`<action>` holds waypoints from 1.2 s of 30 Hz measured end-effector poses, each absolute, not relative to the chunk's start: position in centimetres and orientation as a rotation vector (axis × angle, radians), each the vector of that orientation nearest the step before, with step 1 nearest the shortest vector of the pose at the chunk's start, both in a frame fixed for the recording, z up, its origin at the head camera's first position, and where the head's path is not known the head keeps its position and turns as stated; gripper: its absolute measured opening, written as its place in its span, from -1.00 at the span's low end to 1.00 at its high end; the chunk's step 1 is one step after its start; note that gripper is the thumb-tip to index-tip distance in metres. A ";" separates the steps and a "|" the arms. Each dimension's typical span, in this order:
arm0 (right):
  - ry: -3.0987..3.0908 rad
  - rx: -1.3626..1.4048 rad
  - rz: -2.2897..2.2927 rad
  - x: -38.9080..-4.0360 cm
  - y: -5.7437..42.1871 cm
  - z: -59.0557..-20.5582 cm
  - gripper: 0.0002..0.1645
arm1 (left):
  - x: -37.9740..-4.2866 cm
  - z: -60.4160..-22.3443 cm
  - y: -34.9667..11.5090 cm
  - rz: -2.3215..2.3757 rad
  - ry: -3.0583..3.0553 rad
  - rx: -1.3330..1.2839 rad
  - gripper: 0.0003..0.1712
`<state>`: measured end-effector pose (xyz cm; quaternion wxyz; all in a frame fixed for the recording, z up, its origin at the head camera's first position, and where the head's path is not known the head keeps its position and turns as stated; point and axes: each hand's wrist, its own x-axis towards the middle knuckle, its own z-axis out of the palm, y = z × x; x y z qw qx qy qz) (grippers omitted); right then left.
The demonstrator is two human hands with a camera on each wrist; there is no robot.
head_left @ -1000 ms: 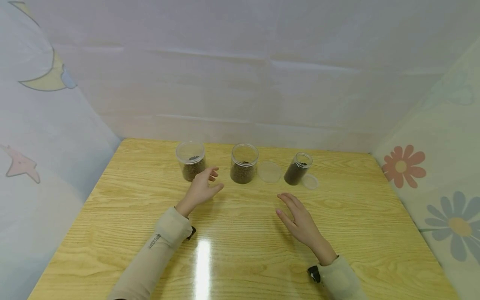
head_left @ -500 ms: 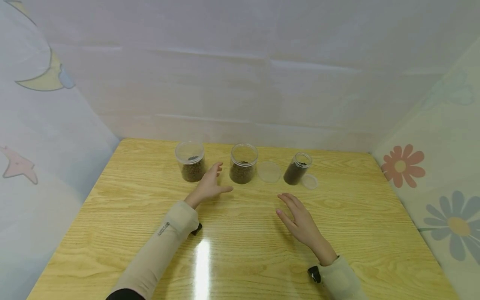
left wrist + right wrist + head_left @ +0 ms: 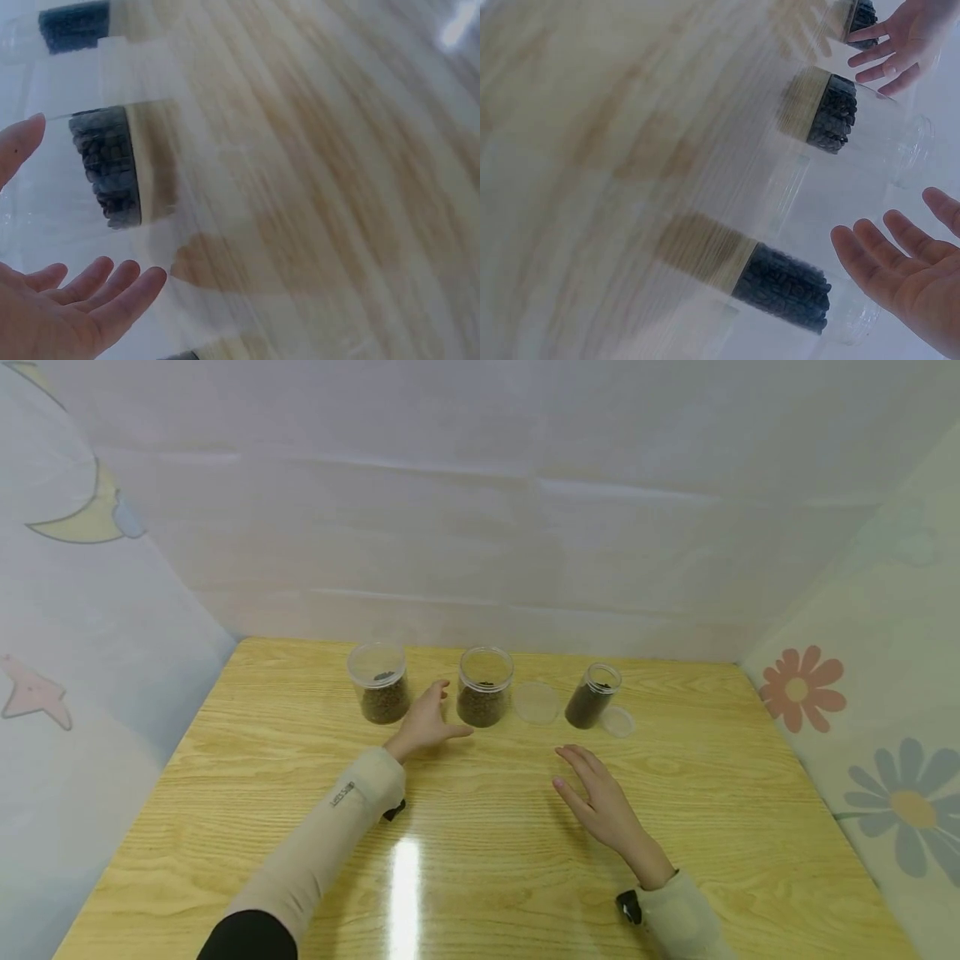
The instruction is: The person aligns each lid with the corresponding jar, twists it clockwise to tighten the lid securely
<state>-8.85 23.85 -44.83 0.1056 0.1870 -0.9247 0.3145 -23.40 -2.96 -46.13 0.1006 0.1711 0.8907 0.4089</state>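
My left hand (image 3: 429, 724) reaches between two wide clear jars, thumb and fingers spread and holding nothing. The middle jar (image 3: 483, 702), partly filled with dark bean-like pieces (image 3: 109, 169), stands just right of its fingers; in the left wrist view a gap shows between hand and jar. On the other side is the left jar (image 3: 384, 700), similarly filled, its top looking covered by a clear lid. My right hand (image 3: 602, 810) hovers over the table with fingers extended, in front of a narrow jar (image 3: 587, 706) of dark pieces (image 3: 784, 289).
A large clear lid (image 3: 536, 703) lies flat between the middle and narrow jars. Right of the narrow jar lies a small round lid (image 3: 618, 722). The wooden table (image 3: 495, 860) ends at a pale cloth backdrop (image 3: 480, 552) behind the jars.
My left hand has shifted rightward from in front of the left jar toward the middle jar, its thumb and fingers spread wider. The right hand stays where it was.
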 end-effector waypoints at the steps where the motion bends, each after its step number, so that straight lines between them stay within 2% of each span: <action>1: -2.725 0.550 0.925 -8.9 23.9 -44.9 -0.49 | -23.5 -46.2 -2.9 1.199 2.645 0.514 0.11; 36: -2.740 0.530 0.912 -8.8 24.0 -44.9 -0.48 | -26.0 -44.5 0.1 1.453 2.619 0.524 0.30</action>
